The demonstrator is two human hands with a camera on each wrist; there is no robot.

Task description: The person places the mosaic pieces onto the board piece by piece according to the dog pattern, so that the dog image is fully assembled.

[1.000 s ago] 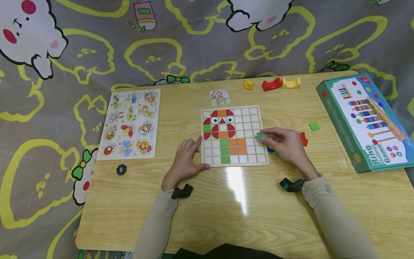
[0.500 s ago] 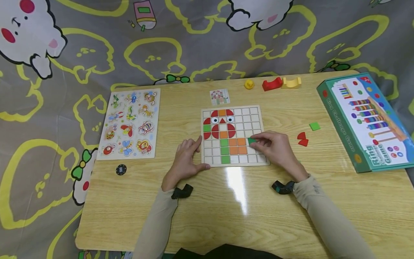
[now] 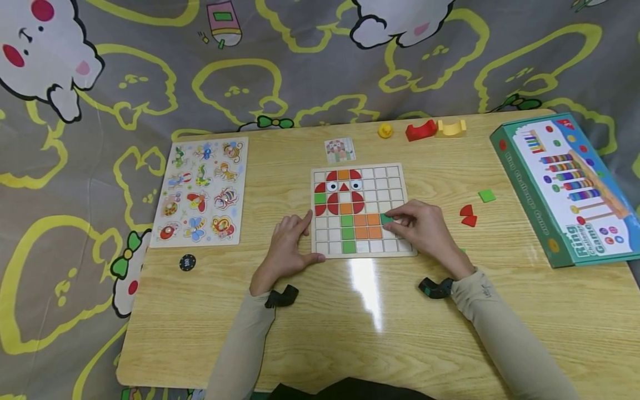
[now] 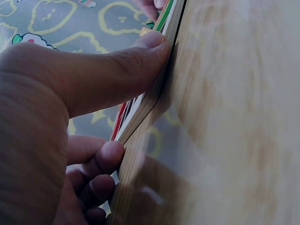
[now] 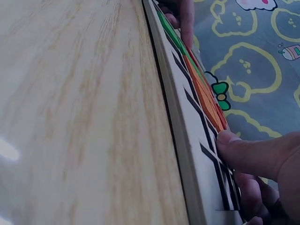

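A wooden grid board (image 3: 330, 248) lies on the table, with red, orange and green pieces set in part of its cells. My right hand (image 3: 422, 225) pinches a dark green tile (image 3: 386, 219) between thumb and fingers over the board's right part, just beside the orange squares (image 3: 373, 219). In the right wrist view, the right thumb (image 5: 253, 154) is low over the grid and hides that tile. My left hand (image 3: 285, 247) rests at the board's lower left corner, its thumb and fingers spread along the edges. The left wrist view shows the thumb (image 4: 117, 75) pressing on the board's rim.
Right of the board lie red quarter pieces (image 3: 467, 215) and a green square (image 3: 486, 195). A picture card (image 3: 339, 150), yellow duck (image 3: 385, 130), red block (image 3: 421, 130) and yellow block (image 3: 451, 128) stand behind. An insect puzzle (image 3: 200, 191), black chip (image 3: 187, 262) and game box (image 3: 570, 189) flank it.
My right hand has moved left and slightly down over the board with the green tile, uncovering the red pieces. Over the last half second it has barely shifted. The left hand stays put.
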